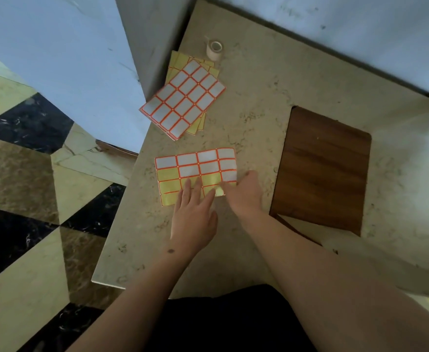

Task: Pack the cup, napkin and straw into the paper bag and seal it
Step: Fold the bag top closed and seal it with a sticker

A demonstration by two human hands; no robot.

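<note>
Here, in the head view, both hands work at a sheet of labels (195,174) lying flat on the beige marble tabletop (254,102), just in front of the person. The sheet is partly used: white labels with orange borders fill its far rows and right side, while the near left part shows bare yellow backing. The left hand (193,219) lies flat on the near edge of the sheet with its fingers spread and pressed down on the yellow backing, grasping nothing. The right hand (244,193) sits at the sheet's near right corner, its fingertips pinched at a small pale label (219,191) that curls up from the backing there; whether the label is fully free of the sheet I cannot tell. Farther away and slightly left, a stack of label sheets (183,97) lies tilted, a full white-and-orange sheet on top and yellow sheets fanned out under it. Just beyond that stack, near the far wall, a small roll of pale tape (214,50) stands on its side. To the right of the hands a dark brown wooden board (322,168) lies on the tabletop, apart from the sheets. The cup, napkin, straw and paper bag do not show anywhere in this view. At the left, past the tabletop's edge, the floor (25,174) has a pattern of black, brown and cream stone.
</note>
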